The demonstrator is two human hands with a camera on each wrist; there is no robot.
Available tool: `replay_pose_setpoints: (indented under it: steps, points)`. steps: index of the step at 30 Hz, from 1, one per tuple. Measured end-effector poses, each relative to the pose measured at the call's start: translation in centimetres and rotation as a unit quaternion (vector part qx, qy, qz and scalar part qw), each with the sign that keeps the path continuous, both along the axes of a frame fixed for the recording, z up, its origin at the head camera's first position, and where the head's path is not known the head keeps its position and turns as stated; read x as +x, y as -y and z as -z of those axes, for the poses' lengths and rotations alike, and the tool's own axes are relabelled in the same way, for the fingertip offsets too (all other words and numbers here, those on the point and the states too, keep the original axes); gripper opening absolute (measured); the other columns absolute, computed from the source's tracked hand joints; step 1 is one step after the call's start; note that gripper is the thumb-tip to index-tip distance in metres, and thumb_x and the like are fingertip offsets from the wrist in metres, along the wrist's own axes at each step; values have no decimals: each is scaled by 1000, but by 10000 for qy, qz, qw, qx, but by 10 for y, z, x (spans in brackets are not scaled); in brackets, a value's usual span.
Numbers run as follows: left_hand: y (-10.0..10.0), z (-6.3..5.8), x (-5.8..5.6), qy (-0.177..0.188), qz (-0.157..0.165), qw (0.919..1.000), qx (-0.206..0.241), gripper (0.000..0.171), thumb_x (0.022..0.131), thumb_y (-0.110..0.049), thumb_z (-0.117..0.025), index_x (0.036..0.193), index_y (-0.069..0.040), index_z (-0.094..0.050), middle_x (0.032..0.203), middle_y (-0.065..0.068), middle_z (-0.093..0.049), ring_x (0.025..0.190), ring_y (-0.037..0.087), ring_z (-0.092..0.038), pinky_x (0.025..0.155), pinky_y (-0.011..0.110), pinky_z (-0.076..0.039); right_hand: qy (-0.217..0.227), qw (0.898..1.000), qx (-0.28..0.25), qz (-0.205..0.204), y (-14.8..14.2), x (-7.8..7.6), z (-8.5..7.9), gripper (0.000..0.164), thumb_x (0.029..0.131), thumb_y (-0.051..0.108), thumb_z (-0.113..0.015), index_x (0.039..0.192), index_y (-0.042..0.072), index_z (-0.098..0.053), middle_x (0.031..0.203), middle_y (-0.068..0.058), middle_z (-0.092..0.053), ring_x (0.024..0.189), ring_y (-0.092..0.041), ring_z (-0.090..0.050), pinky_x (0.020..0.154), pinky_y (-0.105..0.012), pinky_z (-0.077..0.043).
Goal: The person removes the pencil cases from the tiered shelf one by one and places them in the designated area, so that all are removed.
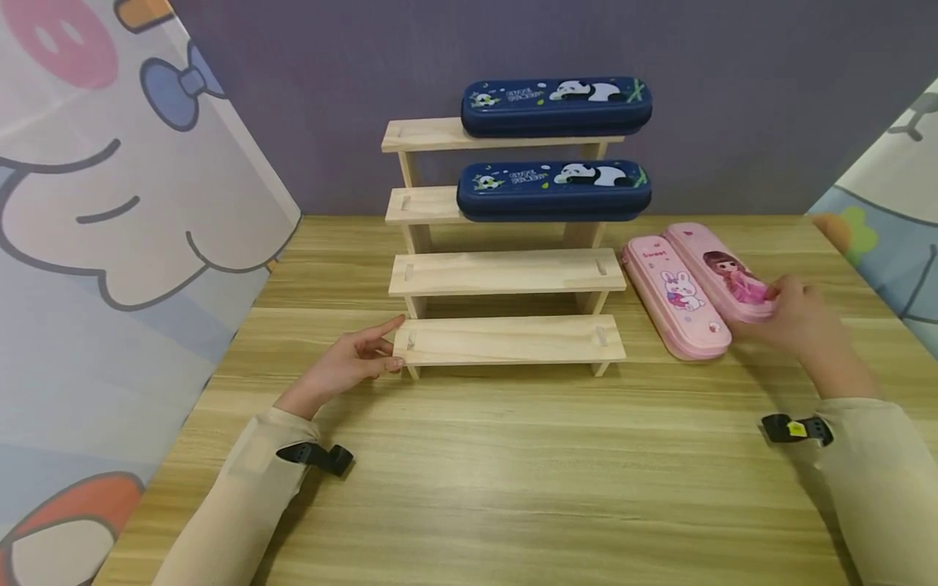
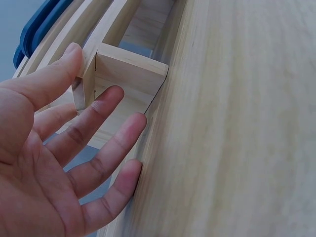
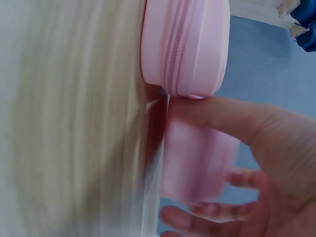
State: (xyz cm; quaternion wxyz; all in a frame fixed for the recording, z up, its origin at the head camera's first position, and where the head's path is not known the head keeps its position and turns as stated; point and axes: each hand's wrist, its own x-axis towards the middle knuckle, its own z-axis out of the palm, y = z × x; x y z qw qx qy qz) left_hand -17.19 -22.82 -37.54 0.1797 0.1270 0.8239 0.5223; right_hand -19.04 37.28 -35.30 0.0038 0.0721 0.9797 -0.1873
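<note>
On the table stands a four-step wooden display rack (image 1: 507, 272). My left hand (image 1: 349, 364) is at the left end of its lowest shelf (image 1: 506, 340), thumb at the front corner and index finger at the back corner. In the left wrist view the other fingers of that hand (image 2: 64, 143) spread loosely below the shelf. My right hand (image 1: 802, 325) grips the near end of a pink pencil case with a girl on it (image 1: 721, 273), which looks blurred in the right wrist view. Close beside it lies a pink pencil case with a rabbit (image 1: 677, 297).
Two dark blue panda pencil cases (image 1: 554, 191) sit on the upper two shelves, toward the right. Behind the rack rises a grey-purple wall (image 1: 352, 98). Cartoon-printed panels (image 1: 146, 203) flank the wooden table (image 1: 513, 472) on both sides.
</note>
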Motion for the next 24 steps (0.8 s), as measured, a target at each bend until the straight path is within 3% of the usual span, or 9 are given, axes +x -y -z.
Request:
replay_pose_setpoints:
  steps: [3,6,12,17,24]
  points:
    - [0,-1,0,-25,0,10000,-24,71,95,-9,-69,156,-9,-32,109,17,-64,86,19,-64,66,26,-46,232,9988,96,-432,-4,-2,0,81,80,42,-80,116,-13,-34,105,-40,-40,90,-55,-48,74,-62,-42]
    - [0,-1,0,-49,11,10000,-45,71,95,-9,-69,156,-9,-32,109,17,-64,88,20,-65,67,27,-47,340,9967,64,-731,-8,-3,-2,77,79,38,-81,115,-13,-35,96,-34,-48,83,-47,-51,69,-52,-44]
    - [0,0,0,-40,-1,10000,-23,71,95,-9,-68,156,-10,-31,110,18,-64,90,20,-66,68,27,-47,746,9913,164,-1069,-11,-5,-12,73,84,40,-77,115,-12,-37,87,-24,-54,77,-36,-52,62,-37,-41]
    - [0,-1,1,-24,21,10000,-36,72,95,-10,-69,156,-9,-31,110,17,-64,91,20,-65,70,28,-47,1012,9872,423,-1157,-8,-3,-22,74,86,45,-73,117,-13,-39,91,-28,-57,80,-38,-56,63,-39,-43]
    - [0,-1,2,-21,21,10000,0,72,95,-9,-68,157,-9,-31,110,17,-64,90,20,-66,69,27,-47,1001,9873,468,-1143,6,-2,-38,82,89,48,-70,128,-15,-34,102,-36,-54,87,-47,-56,72,-57,-46]
